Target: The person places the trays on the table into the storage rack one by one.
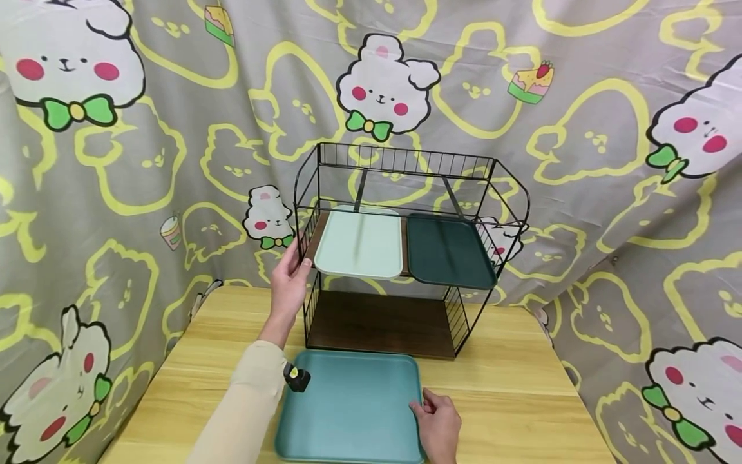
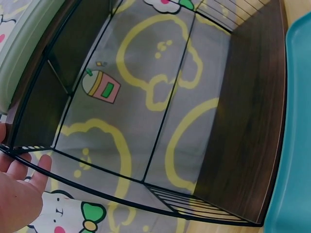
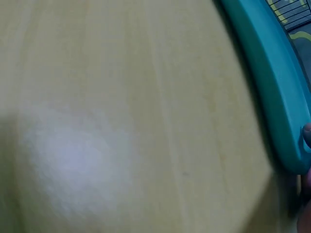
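Observation:
My left hand [image 1: 290, 283] grips the left side of a black wire rack [image 1: 379, 322] with dark wooden shelves, at the height of its middle shelf. On that shelf a pale mint tray [image 1: 362, 245] and a dark green tray [image 1: 449, 251] lie side by side, their front edges jutting out. In the left wrist view, fingers [image 2: 43, 170] reach around the rack's wire frame. A larger teal tray [image 1: 353, 409] is before the rack; my right hand [image 1: 439, 424] pinches its right rim, thumb on the edge. The right wrist view catches only a bit of that hand.
The rack stands on a light wooden table [image 1: 510, 386]. Its bottom shelf is a bare brown board, close behind the teal tray. A patterned grey curtain [image 1: 232, 161] hangs behind and at both sides. A small black device [image 1: 297, 377] sits on the left wrist.

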Available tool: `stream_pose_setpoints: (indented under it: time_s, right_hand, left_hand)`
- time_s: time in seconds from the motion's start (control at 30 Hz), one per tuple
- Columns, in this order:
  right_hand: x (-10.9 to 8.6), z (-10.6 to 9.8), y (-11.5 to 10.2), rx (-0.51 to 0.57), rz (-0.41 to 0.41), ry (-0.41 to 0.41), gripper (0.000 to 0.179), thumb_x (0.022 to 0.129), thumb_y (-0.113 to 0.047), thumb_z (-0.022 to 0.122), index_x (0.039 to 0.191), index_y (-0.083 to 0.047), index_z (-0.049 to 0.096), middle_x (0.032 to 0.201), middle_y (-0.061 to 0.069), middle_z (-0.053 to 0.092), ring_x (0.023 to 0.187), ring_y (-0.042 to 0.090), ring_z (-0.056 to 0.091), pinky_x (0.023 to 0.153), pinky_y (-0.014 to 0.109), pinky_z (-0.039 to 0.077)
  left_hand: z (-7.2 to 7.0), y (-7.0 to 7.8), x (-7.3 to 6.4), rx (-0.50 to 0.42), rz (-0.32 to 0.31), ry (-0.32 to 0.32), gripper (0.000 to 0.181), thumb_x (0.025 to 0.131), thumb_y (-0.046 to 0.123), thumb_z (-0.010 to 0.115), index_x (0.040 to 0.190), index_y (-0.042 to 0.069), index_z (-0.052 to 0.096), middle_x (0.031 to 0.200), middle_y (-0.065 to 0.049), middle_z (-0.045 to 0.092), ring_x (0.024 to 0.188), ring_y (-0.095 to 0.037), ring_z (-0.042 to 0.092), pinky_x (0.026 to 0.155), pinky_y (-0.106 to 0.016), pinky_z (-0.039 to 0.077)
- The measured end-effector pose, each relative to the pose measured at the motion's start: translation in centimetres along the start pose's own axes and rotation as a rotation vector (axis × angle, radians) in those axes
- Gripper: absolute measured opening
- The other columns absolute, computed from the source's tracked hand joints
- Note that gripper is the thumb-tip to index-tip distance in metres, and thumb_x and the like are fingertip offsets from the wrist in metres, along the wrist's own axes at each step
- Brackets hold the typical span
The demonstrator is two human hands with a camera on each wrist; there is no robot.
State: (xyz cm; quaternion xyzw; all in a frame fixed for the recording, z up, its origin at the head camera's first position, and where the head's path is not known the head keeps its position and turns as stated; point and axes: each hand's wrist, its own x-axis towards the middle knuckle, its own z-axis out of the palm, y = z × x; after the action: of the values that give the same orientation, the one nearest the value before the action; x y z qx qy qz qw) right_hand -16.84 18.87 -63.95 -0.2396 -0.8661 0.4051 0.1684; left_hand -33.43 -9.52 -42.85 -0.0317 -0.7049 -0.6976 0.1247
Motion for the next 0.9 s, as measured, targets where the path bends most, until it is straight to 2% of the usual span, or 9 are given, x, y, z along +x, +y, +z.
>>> stream_pose_setpoints:
  time_s: [0.1, 0.4, 0.57, 0.8, 0.9]
  right_hand:
    - [-0.3, 0.2, 0.0, 0.001, -0.013, 0.012, 0.039, 0.079, -0.015, 0.094, 0.114, -0.003, 0.082, 0.087, 0.001, 0.066, 0.075, 0.005, 0.059, 0.067, 0.021, 0.053]
    - [-0.6, 1.2, 0.4, 0.039, -0.020, 0.090, 0.028, 0.083, -0.010, 0.090, 0.110, -0.009, 0.085, 0.088, -0.002, 0.071, 0.071, -0.003, 0.057, 0.063, 0.016, 0.051]
    - [-0.5, 1.2, 0.1, 0.038, 0.001, 0.124, 0.024, 0.086, -0.007, 0.086, 0.111, -0.008, 0.085, 0.089, 0.002, 0.073, 0.075, 0.005, 0.062, 0.063, 0.017, 0.051]
    - [-0.2, 0.9, -0.5, 0.040, 0.070, 0.114, 0.025, 0.090, -0.011, 0.083, 0.116, -0.008, 0.083, 0.097, 0.006, 0.075, 0.084, 0.016, 0.067, 0.066, 0.017, 0.050]
    - [-0.1, 0.8, -0.8, 0.036, 0.072, 0.115, 0.025, 0.091, -0.012, 0.083, 0.115, -0.009, 0.083, 0.098, 0.007, 0.078, 0.087, 0.020, 0.070, 0.070, 0.023, 0.054]
  left_hand:
    - [-0.2, 0.1, -0.1, 0.003, -0.009, -0.003, 0.056, 0.112, 0.018, 0.054, 0.164, 0.034, 0.040, 0.168, -0.008, 0.045, 0.156, -0.028, 0.044, 0.129, -0.043, 0.037]
    - [-0.4, 0.3, -0.1, 0.006, -0.006, -0.001, 0.057, 0.112, 0.018, 0.052, 0.166, 0.028, 0.038, 0.169, -0.008, 0.044, 0.155, -0.028, 0.044, 0.128, -0.044, 0.038]
    - [-0.3, 0.1, -0.1, 0.001, -0.006, 0.002, 0.056, 0.112, 0.017, 0.053, 0.165, 0.032, 0.040, 0.168, -0.007, 0.046, 0.154, -0.028, 0.046, 0.129, -0.044, 0.037]
    - [0.1, 0.0, -0.1, -0.016, 0.012, -0.001, 0.057, 0.112, 0.014, 0.053, 0.164, 0.033, 0.040, 0.167, -0.005, 0.048, 0.154, -0.025, 0.046, 0.128, -0.042, 0.039]
    - [0.1, 0.1, -0.1, -0.018, 0.015, 0.003, 0.058, 0.112, 0.014, 0.053, 0.165, 0.033, 0.040, 0.167, -0.005, 0.048, 0.154, -0.024, 0.046, 0.127, -0.041, 0.040]
